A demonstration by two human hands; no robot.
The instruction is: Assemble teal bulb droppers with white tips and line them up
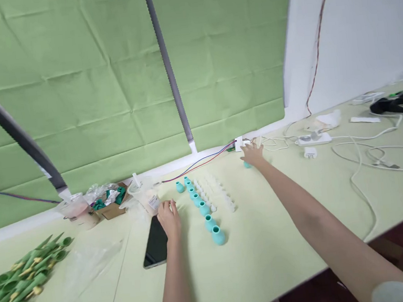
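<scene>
My left hand (168,218) rests by the top end of a black phone (155,244), close to a plastic drink cup (148,199). Its fingers are loosely bent and apart, and I see nothing held in them. Stretched far out, my right hand (253,155) has its fingers spread beside a small white box (238,143). A teal vase-shaped piece (247,164) shows partly under that palm. Between my hands, several small teal vases (218,235) stand in a line, with one more (180,187) beside it. Rows of small whitish translucent pieces (223,192) lie to their right.
Green flower-stem-like pieces (24,280) and a clear plastic bag (90,258) lie at left. Behind them are another drink cup (80,212) and a cardboard box (112,208). A power strip (313,139), a charger (310,152) and loose white cables (360,172) occupy the right side.
</scene>
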